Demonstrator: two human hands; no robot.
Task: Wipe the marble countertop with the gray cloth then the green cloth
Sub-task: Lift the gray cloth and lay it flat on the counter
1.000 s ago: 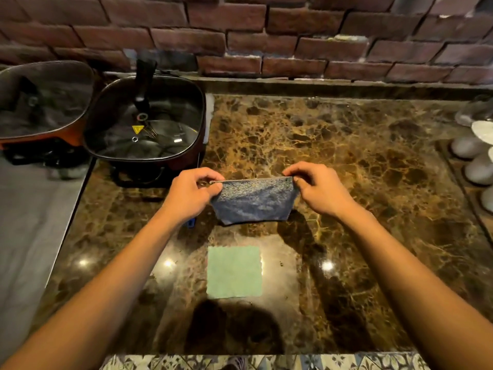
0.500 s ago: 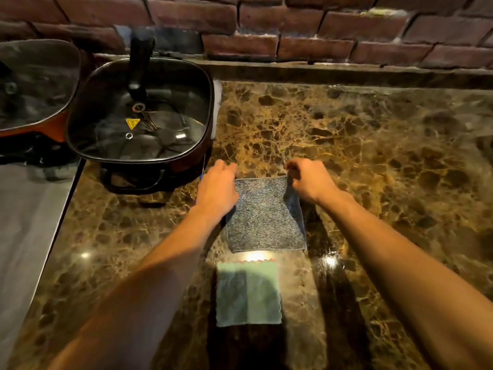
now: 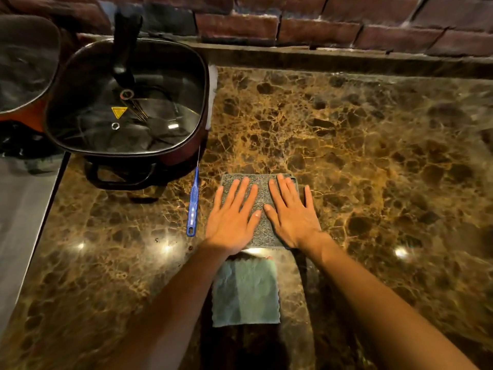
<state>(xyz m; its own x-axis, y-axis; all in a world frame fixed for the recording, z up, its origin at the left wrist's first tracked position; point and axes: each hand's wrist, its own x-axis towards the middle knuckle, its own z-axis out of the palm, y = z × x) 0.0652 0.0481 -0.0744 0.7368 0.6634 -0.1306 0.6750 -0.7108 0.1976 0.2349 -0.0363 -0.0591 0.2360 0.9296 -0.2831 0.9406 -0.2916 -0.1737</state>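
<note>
The gray cloth (image 3: pixel 262 194) lies flat and square on the brown marble countertop (image 3: pixel 360 161). My left hand (image 3: pixel 233 217) presses on its left half, palm down, fingers spread. My right hand (image 3: pixel 292 213) lies flat on its right half, fingers apart, the little finger past the cloth's right edge. Neither hand grips the cloth. The green cloth (image 3: pixel 245 292) lies flat just nearer to me, below the gray one, partly under my left forearm and in shadow.
A square electric pan with a glass lid (image 3: pixel 128 102) stands at the back left, a second lidded pan (image 3: pixel 24 65) beside it. A thin blue brush (image 3: pixel 193 204) lies left of the gray cloth. A brick wall (image 3: pixel 320 25) rises behind the counter.
The gray cloth went from hanging between my pinched fingers to lying spread on the counter. Both hands let go of its top corners and now rest flat on it.
</note>
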